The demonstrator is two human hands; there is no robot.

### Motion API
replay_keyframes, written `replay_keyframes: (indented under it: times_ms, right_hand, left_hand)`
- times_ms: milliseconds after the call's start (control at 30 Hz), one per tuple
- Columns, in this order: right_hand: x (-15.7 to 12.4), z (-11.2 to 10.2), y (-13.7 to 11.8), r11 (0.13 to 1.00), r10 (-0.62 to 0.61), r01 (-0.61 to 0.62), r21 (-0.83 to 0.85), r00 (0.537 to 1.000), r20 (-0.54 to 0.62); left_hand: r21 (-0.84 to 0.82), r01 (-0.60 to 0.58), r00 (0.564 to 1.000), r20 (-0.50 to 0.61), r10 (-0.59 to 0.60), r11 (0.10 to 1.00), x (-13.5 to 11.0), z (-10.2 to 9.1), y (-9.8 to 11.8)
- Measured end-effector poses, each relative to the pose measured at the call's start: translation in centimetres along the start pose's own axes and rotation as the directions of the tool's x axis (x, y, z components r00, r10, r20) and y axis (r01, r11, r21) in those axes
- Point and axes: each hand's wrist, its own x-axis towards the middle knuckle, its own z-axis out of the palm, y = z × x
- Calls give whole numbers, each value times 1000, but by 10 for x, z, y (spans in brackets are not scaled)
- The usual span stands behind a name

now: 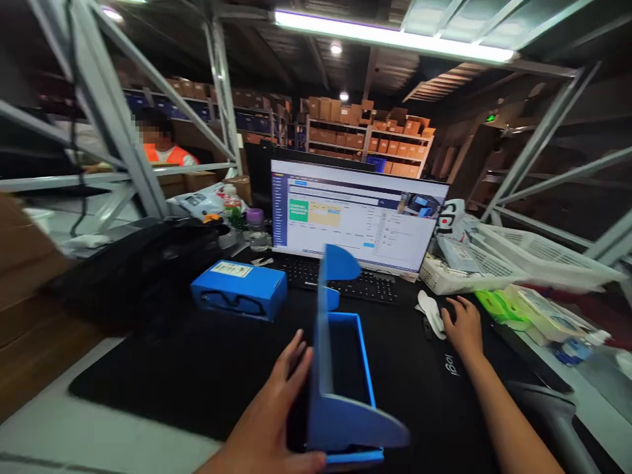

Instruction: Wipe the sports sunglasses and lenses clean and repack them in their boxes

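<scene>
My left hand [269, 401] grips the left side of a blue cardboard box [363, 362], with the fingers along its side and the thumb near its front end. The box's lid stands up on the left, its end flaps sticking out, and the dark inside shows. Over the black desk mat lies my right hand [464, 326], palm down with fingers apart; whether anything is under the palm is hidden. Just left of its fingertips is a white, curved object [431, 315]. A second blue box [239, 289], closed, with glasses pictured on its side and a label on top, rests left of the keyboard.
A monitor [340, 217] stands behind a black keyboard [365, 284]. White baskets [474, 263] hold packages at the right, near a green packet [501, 309] and a bottle [577, 349]. A grey handheld device [548, 408] lies at lower right. Someone in an orange vest [170, 156] is beyond the frame.
</scene>
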Motion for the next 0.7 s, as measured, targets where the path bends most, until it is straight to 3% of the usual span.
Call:
replay_keyframes:
  times_ms: [67,167,233,367,467,533,600,700]
  right_hand:
    - [4,0,-18,997,-75,75,24,997,-11]
    - [16,7,-53,976,-200,199,87,980,4]
    - [26,16,-80,947,-295,286,149,954,46]
    - [45,40,-141,877,-458,408,253,870,183]
    - [53,61,-188,834,-537,449,321,793,286]
    - [57,75,-217,807,-579,466,363,745,331]
    - [62,87,-242,768,-632,493,409,688,356]
    - [73,102,-269,704,-705,531,471,600,377]
  left_hand:
    - [100,-121,988,111,110,988,10,-26,22]
    - [98,-329,891,361,275,939,22,-55,43]
    - [86,-395,854,401,332,914,28,-66,47]
    - [234,-332,929,252,273,914,57,-89,33]
    - [415,-172,985,58,163,893,107,-116,8]
    - [452,-91,994,-14,109,887,146,-126,-10]
    - [464,-16,994,-92,67,885,180,-118,-26]
    - [437,52,983,-181,32,898,212,-77,-44]
